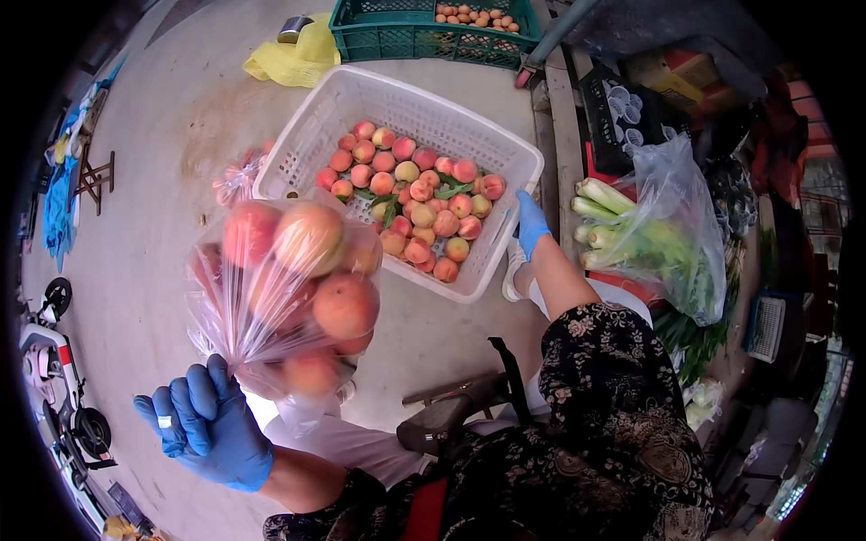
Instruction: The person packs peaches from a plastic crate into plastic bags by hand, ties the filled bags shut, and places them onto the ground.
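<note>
A clear plastic bag full of peaches hangs from my left hand, which wears a blue glove and has its fingers closed around the gathered top of the bag. Beyond it, a white plastic crate holds many loose peaches and some green leaves. My right hand, also in a blue glove, is at the crate's right side wall, its fingers extended and partly hidden by the rim. Another bag of peaches lies on the floor left of the crate.
A green crate with eggs stands at the top, beside a yellow sack. To the right are bagged green vegetables and a black crate. A scooter is at the left edge.
</note>
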